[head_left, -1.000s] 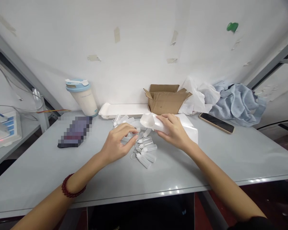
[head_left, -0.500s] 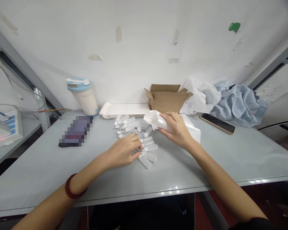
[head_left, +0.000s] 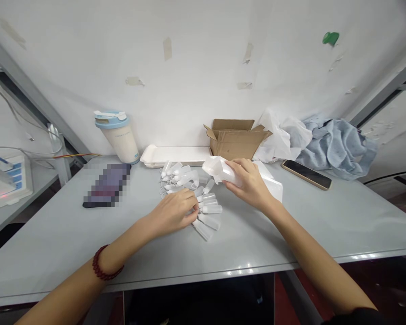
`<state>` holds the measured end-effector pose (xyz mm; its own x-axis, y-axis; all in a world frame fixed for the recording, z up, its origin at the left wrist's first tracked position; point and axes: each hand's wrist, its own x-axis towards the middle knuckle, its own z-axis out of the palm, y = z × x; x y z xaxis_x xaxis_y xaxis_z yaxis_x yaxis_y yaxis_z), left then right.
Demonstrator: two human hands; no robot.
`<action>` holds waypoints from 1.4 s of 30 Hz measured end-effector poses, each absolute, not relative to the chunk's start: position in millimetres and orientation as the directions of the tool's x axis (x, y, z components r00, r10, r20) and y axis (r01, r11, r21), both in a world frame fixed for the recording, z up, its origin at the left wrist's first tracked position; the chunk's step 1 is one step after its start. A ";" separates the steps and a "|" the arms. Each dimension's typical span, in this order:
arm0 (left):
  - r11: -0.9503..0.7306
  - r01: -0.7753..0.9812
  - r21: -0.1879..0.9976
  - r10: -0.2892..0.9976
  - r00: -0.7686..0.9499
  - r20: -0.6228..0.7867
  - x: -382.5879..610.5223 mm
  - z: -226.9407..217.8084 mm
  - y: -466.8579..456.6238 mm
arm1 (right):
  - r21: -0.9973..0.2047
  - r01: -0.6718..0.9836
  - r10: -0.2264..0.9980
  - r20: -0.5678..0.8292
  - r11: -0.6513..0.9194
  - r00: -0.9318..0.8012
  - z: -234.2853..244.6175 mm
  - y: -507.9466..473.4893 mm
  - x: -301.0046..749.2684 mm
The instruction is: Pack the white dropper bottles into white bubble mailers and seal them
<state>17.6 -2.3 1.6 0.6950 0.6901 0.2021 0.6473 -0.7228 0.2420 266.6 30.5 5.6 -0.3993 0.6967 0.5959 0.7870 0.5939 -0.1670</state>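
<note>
Several small translucent plastic dropper bottles (head_left: 208, 210) lie scattered in the middle of the grey table (head_left: 291, 243). My left hand (head_left: 174, 211) rests on the near side of the pile, fingers curled and pinching at one of the bottles. My right hand (head_left: 250, 184) is held just above the table behind the pile, closed on a thin white plastic bag (head_left: 216, 169) whose open mouth points left. A white box (head_left: 272, 187) sits right behind that hand.
An open cardboard box (head_left: 235, 137), a flat white tray (head_left: 174, 155) and a lidded cup (head_left: 118, 135) stand by the wall. A phone (head_left: 306, 174), crumpled white plastic and blue cloth (head_left: 334, 142) lie at the right. A dark blurred object (head_left: 106, 185) lies at the left.
My left hand has come down and toward me from the far part of the bottle pile to its near side. My right hand with the bag has barely shifted.
</note>
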 end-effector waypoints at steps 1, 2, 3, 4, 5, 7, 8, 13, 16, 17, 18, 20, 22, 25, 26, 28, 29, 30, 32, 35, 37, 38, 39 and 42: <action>-0.712 0.643 0.280 0.700 0.679 0.219 17.0 2.6 -1.4 | -0.170 0.786 0.699 0.592 0.594 -0.400 5.8 30.3 266.5; -0.699 0.637 0.324 0.712 0.661 0.235 16.3 4.1 -0.4 | -0.173 0.786 0.701 0.590 0.594 -0.400 5.9 30.2 266.5; -0.683 0.628 0.374 0.725 0.643 0.245 15.6 6.1 0.6 | -0.174 0.786 0.703 0.588 0.593 -0.400 6.1 30.1 266.5; -0.664 0.616 0.424 0.740 0.624 0.252 14.9 8.4 1.4 | -0.174 0.786 0.703 0.587 0.593 -0.401 6.2 29.9 266.5; -0.641 0.605 0.472 0.757 0.602 0.254 14.3 11.0 2.0 | -0.173 0.787 0.704 0.587 0.592 -0.401 6.3 29.8 266.5; -0.586 0.590 0.556 0.796 0.548 0.257 13.3 16.3 2.7 | -0.171 0.787 0.704 0.584 0.593 -0.404 6.4 29.7 266.5; -0.560 0.583 0.589 0.814 0.518 0.263 12.9 18.8 2.8 | -0.170 0.786 0.704 0.583 0.594 -0.406 6.5 29.7 266.5; -0.467 0.533 0.705 0.876 0.384 0.290 10.2 28.8 2.3 | -0.155 0.777 0.691 0.585 0.610 -0.425 6.5 29.6 266.0; -0.431 0.449 0.783 0.899 0.289 0.329 7.9 32.9 1.9 | -0.145 0.763 0.679 0.581 0.629 -0.449 5.7 29.1 264.8; -0.426 0.415 0.804 0.903 0.250 0.350 7.1 33.9 2.0 | -0.144 0.757 0.675 0.578 0.637 -0.458 5.3 28.9 264.2; -0.421 0.389 0.819 0.906 0.210 0.366 6.5 34.6 2.2 | -0.144 0.750 0.671 0.576 0.645 -0.467 4.7 28.6 263.6; -0.403 0.371 0.837 0.915 0.128 0.383 5.9 34.9 3.0 | -0.141 0.734 0.658 0.574 0.665 -0.487 3.4 28.1 262.3; -0.372 0.389 0.843 0.924 0.065 0.377 6.3 33.5 4.3 | -0.129 0.714 0.639 0.575 0.688 -0.511 2.0 27.3 260.6; -0.332 0.419 0.845 0.937 0.041 0.347 8.7 28.7 5.9 | -0.117 0.686 0.622 0.551 0.718 -0.557 0.8 24.8 257.2; -0.323 0.425 0.845 0.941 0.052 0.334 9.6 26.8 6.1 | -0.118 0.680 0.623 0.537 0.724 -0.569 0.7 23.4 255.7; -0.306 0.439 0.844 0.950 0.079 0.303 11.4 23.4 6.2 | -0.122 0.669 0.624 0.510 0.733 -0.592 0.7 20.2 252.1; -0.303 0.451 0.840 0.952 0.094 0.292 12.1 21.9 6.3 | -0.121 0.663 0.622 0.502 0.739 -0.601 0.7 18.4 250.2; -0.304 0.465 0.831 0.952 0.109 0.288 12.5 20.5 6.3 | -0.120 0.655 0.615 0.499 0.746 -0.610 0.7 16.6 248.2; -0.324 0.492 0.808 0.946 0.138 0.295 12.9 17.8 6.7 | -0.117 0.634 0.596 0.503 0.765 -0.626 0.6 13.1 244.3; -0.351 0.518 0.780 0.936 0.171 0.308 13.9 12.1 6.9 | -0.118 0.604 0.567 0.521 0.789 -0.638 0.6 8.1 239.3; -0.358 0.542 0.761 0.932 0.159 0.325 15.8 7.4 5.7 | -0.118 0.601 0.564 0.522 0.791 -0.640 0.7 4.9 236.6; -0.364 0.555 0.748 0.928 0.144 0.345 17.2 5.2 4.5 | -0.117 0.604 0.567 0.518 0.789 -0.641 0.9 3.4 235.4; -0.372 0.564 0.737 0.922 0.130 0.365 18.6 3.2 3.1 | -0.115 0.605 0.569 0.514 0.788 -0.642 1.0 2.0 234.3; -0.393 0.552 0.736 0.915 0.151 0.375 22.4 -0.4 -1.2 | -0.113 0.596 0.560 0.514 0.795 -0.649 1.2 -2.1 230.9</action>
